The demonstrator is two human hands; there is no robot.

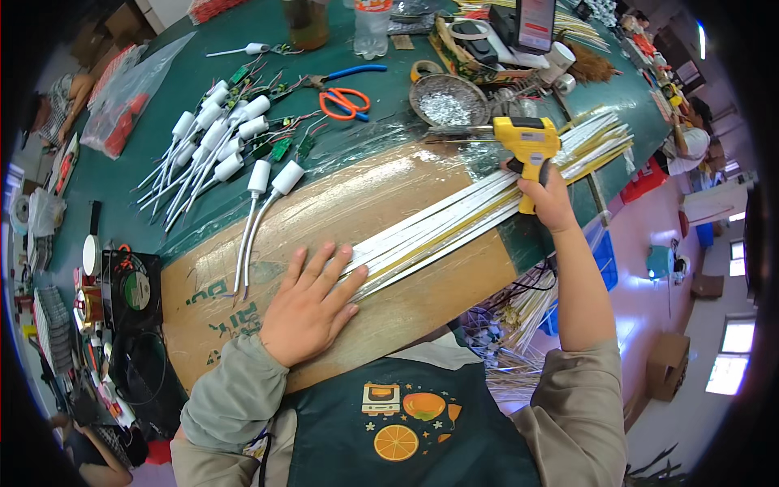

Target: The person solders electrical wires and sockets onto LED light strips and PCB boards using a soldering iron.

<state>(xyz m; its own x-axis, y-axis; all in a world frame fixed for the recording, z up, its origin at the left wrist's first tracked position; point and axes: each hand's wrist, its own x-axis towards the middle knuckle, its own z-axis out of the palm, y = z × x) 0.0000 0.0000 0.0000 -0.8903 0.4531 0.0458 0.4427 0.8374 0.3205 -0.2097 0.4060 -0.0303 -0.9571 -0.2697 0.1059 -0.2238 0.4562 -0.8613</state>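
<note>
My right hand is wrapped round the handle of a yellow pistol-shaped soldering gun, whose thin metal tip points left. Below it runs a bundle of long narrow white and yellow strips, lying slantwise over a brown cardboard sheet. My left hand rests flat with fingers spread, the fingertips on the near-left ends of the strips. Two white cylindrical caps with cables lie on the cardboard just beyond that hand.
Farther left is a pile of white caps with wires and small green circuit boards. Orange-handled scissors, blue-handled pliers and a round dish of silvery bits lie beyond the cardboard. A bottle and a phone stand behind.
</note>
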